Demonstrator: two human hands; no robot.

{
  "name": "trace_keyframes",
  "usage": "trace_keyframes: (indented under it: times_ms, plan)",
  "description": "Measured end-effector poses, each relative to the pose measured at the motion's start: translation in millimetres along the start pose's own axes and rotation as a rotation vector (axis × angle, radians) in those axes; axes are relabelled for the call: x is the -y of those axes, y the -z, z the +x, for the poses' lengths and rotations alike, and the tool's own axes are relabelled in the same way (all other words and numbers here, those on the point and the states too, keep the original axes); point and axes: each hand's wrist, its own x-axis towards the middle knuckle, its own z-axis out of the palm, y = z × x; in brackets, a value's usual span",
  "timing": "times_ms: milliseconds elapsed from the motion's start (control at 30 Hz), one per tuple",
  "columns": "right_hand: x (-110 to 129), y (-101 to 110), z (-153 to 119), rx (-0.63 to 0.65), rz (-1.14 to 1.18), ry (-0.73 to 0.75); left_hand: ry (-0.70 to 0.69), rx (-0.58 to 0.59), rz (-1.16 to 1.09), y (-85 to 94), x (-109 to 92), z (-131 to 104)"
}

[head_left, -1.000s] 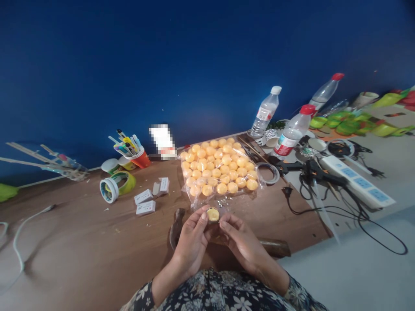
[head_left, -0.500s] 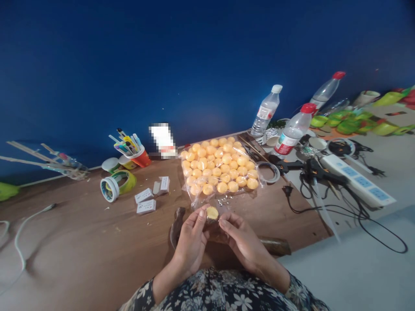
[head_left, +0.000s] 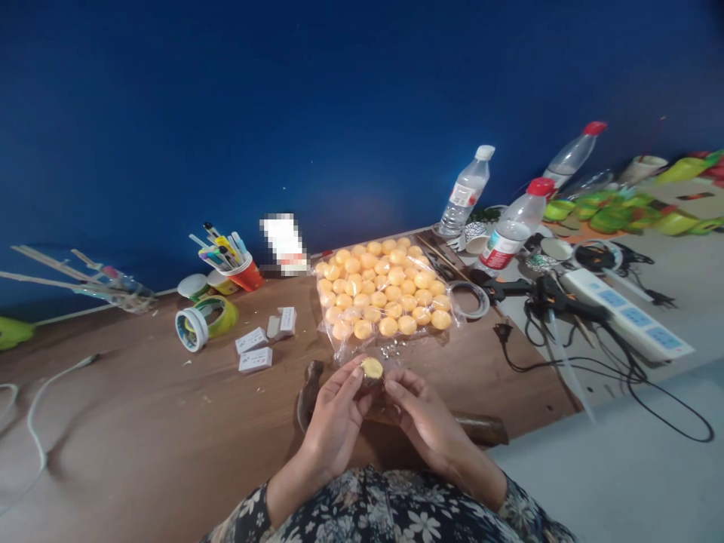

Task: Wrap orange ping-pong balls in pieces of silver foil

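Note:
A small round piece with a yellow top and dark side (head_left: pixel 372 369) is pinched between the thumb and fingers of my left hand (head_left: pixel 338 411). At its right edge, my right hand (head_left: pixel 421 415) has its thumb and forefinger pressed together; anything between them is too small to name. Below my hands lies a hammer (head_left: pixel 480 428), its head to the left and its middle hidden by my hands. Just beyond my fingers, small shiny bits (head_left: pixel 390 350) lie near a clear bag of yellow-orange balls (head_left: pixel 378 290).
Small white boxes (head_left: pixel 255 360), tape rolls (head_left: pixel 220 317) and a cup of pens (head_left: pixel 246 273) stand on the left. Toward the right are plastic bottles (head_left: pixel 512 226), a tape ring (head_left: pixel 468 300), glue guns (head_left: pixel 566 298) and a power strip (head_left: pixel 630 313) with cables.
The round piece has tilted slightly, showing more of its dark side. Both hands have shifted very slightly to the right.

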Motion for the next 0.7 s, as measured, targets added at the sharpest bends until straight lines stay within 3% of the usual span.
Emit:
trace_keyframes:
  times_ms: [400, 700]
  plan:
    - [0.4, 0.2, 0.4, 0.027, 0.048, -0.041, 0.047, 0.005, -0.121, 5.5, 1.7, 2.2]
    - [0.7, 3.1, 0.8, -0.009, 0.054, -0.015, 0.134, -0.066, -0.269, 4.6, 1.3, 6.0]
